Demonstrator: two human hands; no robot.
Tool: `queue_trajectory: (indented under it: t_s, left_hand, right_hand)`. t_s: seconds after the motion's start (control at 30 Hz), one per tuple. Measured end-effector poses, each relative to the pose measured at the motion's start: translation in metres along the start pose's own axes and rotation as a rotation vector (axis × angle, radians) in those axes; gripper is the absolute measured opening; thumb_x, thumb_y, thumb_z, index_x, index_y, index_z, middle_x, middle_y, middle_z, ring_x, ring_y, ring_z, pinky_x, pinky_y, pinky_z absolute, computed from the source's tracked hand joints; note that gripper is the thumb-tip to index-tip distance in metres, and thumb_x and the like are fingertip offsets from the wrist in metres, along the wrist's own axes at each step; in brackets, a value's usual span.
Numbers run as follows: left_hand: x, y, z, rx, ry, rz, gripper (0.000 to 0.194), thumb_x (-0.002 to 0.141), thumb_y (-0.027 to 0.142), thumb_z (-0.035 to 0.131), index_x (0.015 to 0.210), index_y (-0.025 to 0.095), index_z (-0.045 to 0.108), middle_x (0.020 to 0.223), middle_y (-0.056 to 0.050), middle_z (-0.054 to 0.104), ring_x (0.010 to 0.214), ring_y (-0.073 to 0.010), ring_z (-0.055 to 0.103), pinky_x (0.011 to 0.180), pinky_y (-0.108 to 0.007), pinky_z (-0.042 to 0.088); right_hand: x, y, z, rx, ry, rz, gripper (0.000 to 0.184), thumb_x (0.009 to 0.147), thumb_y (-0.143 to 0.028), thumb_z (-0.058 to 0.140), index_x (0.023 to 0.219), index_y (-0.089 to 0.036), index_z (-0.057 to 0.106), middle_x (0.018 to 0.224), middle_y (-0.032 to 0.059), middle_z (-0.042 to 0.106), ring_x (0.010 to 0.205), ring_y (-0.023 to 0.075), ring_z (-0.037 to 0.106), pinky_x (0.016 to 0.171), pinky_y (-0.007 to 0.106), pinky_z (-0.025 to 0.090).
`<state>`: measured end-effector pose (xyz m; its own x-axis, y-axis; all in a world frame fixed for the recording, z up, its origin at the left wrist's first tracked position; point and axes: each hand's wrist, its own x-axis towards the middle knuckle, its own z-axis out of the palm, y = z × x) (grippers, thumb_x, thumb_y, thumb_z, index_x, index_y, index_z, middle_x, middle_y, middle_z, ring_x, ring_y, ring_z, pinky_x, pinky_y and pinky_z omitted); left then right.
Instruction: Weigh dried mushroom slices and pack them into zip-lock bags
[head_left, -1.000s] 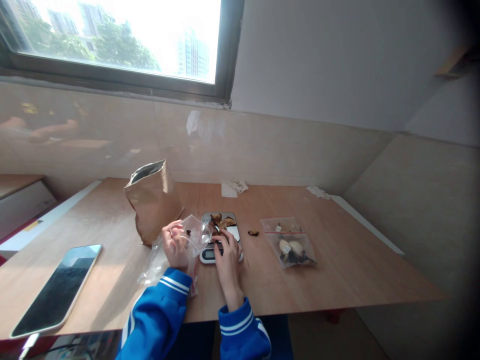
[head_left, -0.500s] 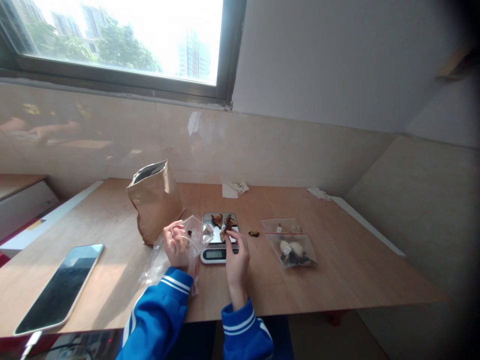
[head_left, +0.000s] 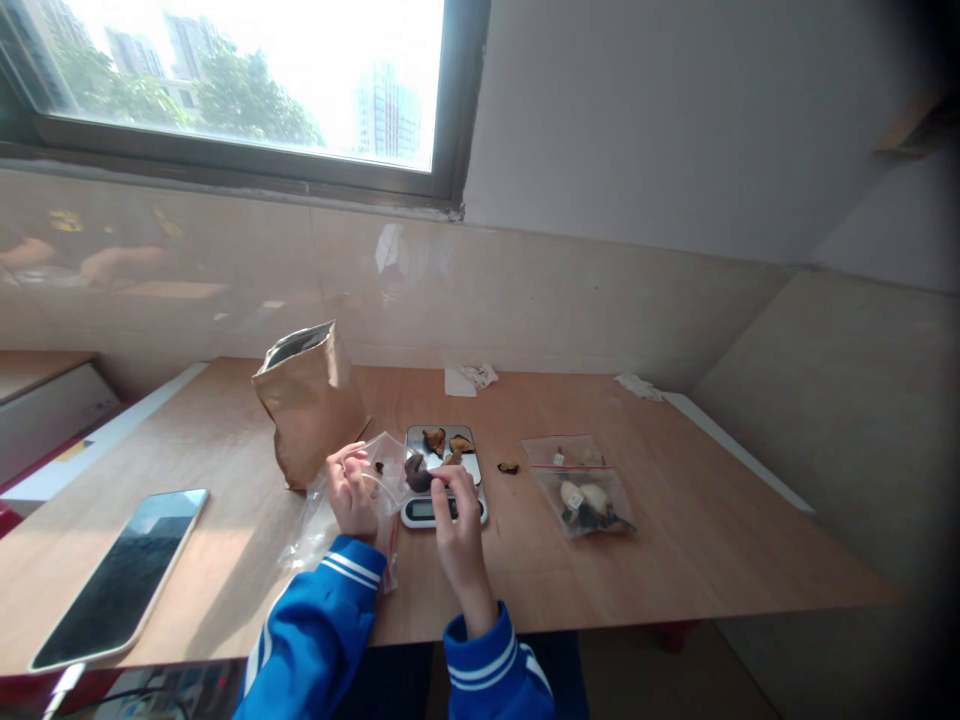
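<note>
My left hand [head_left: 351,490] is closed on a clear zip bag [head_left: 386,462], holding its mouth spread toward the scale; a small dark piece shows inside. Between the thumb and fingers of my right hand [head_left: 457,510] is a dark brown dried mushroom piece [head_left: 417,474], right at the bag's mouth. Beneath it stands a small digital scale [head_left: 469,466] with a steel plate; its display is partly in view but unreadable. Several brown dried mushroom pieces [head_left: 434,441] lie on the plate.
A brown paper bag [head_left: 311,420] stands open behind my left hand. Right of the scale lie a loose dried piece [head_left: 508,468] and filled zip bags [head_left: 592,500]. A phone [head_left: 124,575] with a cable rests at left. Crumpled tissue [head_left: 478,376] lies near the wall.
My right hand has moved left from over the scale plate, carrying the dark mushroom piece to the bag's mouth. My left hand stays in place with the bag.
</note>
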<state>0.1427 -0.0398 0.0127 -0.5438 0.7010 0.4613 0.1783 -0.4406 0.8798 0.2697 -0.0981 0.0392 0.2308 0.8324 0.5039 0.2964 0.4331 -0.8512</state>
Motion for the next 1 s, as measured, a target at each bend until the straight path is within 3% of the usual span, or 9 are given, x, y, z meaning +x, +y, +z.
queue_trajectory:
  t_s: [0.1, 0.27, 0.43, 0.57, 0.83, 1.0]
  left_hand:
    - [0.0, 0.001, 0.001, 0.01, 0.0, 0.007, 0.033, 0.094, 0.045, 0.037, 0.101, 0.021, 0.059, 0.091, -0.006, 0.059, 0.079, -0.0189, 0.055, 0.075, -0.035, 0.044]
    - [0.0, 0.0, 0.001, 0.031, 0.002, 0.003, 0.037, 0.094, 0.046, 0.036, 0.101, 0.018, 0.059, 0.088, -0.004, 0.058, 0.073, -0.0152, 0.053, 0.07, -0.031, 0.044]
    - [0.001, -0.002, 0.002, 0.012, 0.024, 0.046, 0.038, 0.095, 0.045, 0.033, 0.099, 0.017, 0.058, 0.086, -0.004, 0.058, 0.076, -0.015, 0.054, 0.074, -0.032, 0.044]
    - [0.001, -0.004, 0.004, -0.022, 0.063, 0.085, 0.041, 0.096, 0.045, 0.029, 0.096, 0.015, 0.058, 0.09, -0.007, 0.059, 0.077, -0.0165, 0.054, 0.075, -0.034, 0.045]
    - [-0.001, -0.008, 0.003, -0.06, 0.06, 0.087, 0.04, 0.095, 0.045, 0.029, 0.096, 0.019, 0.06, 0.087, -0.006, 0.06, 0.075, -0.0183, 0.054, 0.072, -0.036, 0.045]
    - [-0.001, -0.007, 0.002, -0.048, 0.062, 0.087, 0.039, 0.095, 0.045, 0.03, 0.094, 0.021, 0.06, 0.088, -0.005, 0.06, 0.076, -0.0186, 0.055, 0.074, -0.038, 0.044]
  right_hand:
    - [0.005, 0.002, -0.007, -0.124, -0.083, -0.074, 0.028, 0.097, -0.032, 0.036, 0.099, -0.023, 0.063, 0.101, 0.0049, 0.065, 0.101, 0.0198, 0.057, 0.094, 0.037, 0.04]
    - [0.008, 0.017, -0.011, -0.201, -0.025, -0.086, 0.031, 0.098, -0.027, 0.033, 0.108, -0.023, 0.062, 0.11, 0.0068, 0.062, 0.109, 0.0191, 0.055, 0.097, 0.036, 0.04]
    - [0.001, 0.041, -0.003, -0.515, -0.011, -0.055, 0.037, 0.091, -0.021, 0.043, 0.127, -0.022, 0.053, 0.134, 0.0111, 0.051, 0.124, 0.0266, 0.045, 0.099, 0.044, 0.037]
    - [-0.003, 0.05, -0.002, -0.634, -0.054, -0.022, 0.04, 0.086, -0.013, 0.047, 0.125, -0.022, 0.053, 0.129, 0.0095, 0.057, 0.12, 0.0264, 0.048, 0.096, 0.041, 0.038]
    - [0.002, 0.038, -0.008, -0.499, 0.077, 0.025, 0.019, 0.088, -0.023, 0.051, 0.101, -0.025, 0.065, 0.106, 0.0049, 0.069, 0.101, 0.0247, 0.058, 0.091, 0.041, 0.036]
    - [0.008, 0.021, -0.012, -0.075, 0.264, 0.161, 0.027, 0.088, -0.037, 0.054, 0.103, -0.017, 0.063, 0.101, 0.0099, 0.07, 0.089, 0.0228, 0.063, 0.083, 0.037, 0.046]
